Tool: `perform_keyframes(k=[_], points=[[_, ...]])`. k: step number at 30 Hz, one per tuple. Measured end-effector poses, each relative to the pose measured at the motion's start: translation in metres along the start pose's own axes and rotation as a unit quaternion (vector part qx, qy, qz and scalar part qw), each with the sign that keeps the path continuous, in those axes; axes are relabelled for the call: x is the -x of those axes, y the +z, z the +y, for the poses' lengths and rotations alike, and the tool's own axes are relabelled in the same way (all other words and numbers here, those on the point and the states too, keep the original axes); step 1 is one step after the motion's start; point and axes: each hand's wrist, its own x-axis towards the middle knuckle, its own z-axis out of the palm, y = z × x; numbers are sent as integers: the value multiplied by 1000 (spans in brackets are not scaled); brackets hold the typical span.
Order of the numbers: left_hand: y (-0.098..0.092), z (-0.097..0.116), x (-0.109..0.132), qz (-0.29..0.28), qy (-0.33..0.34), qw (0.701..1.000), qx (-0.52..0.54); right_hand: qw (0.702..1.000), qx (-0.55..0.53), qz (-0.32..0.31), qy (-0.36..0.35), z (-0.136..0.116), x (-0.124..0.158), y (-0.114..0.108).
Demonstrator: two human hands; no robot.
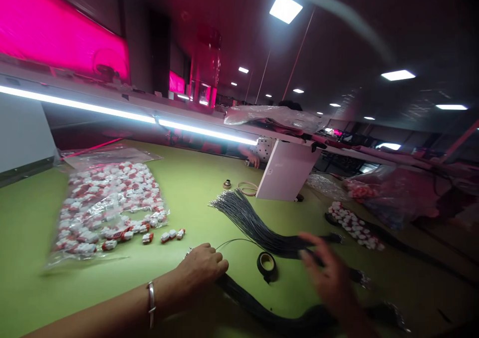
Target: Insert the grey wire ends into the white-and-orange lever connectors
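Well, on the green surface [187, 203], a clear plastic bag of red-and-white connectors [108, 208] lies leftmost. The curled left hand [200, 267] sits by a thin black wire [234, 241], gripping it or not I cannot tell. The widely spread right hand [329, 278] hovers over a long grey wire bundle [258, 228].

Fig.: your R hand [329, 278] motion-blurred, exact finger pose unreadable. Lower blk wire bundle [273, 305] runs off bottom edge, partly behind your R hand. Marks on bagged connectors [105, 208] too small to read. Co-worker's arm [264, 149] partly hidden by white panel [286, 170].
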Motion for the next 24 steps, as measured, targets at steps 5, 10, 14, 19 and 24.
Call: perform_keyframes(k=[5,10,14,19,24], points=[[-1,8,2,98,13,994,-39,919,-121,-298,-228,-77,-52,103],[4,12,-2,289,43,954,-62,885,-117,-366,-265,-81,-62,156],[3,17,-3,304,53,947,-91,928,-76,-323,-168,-71,-62,166],[27,10,1,225,57,970,-75,969,-15,-242,-42,-73,-92,169],[38,10,10,34,-7,998,-53,979,66,-192,34,-70,-134,170]])
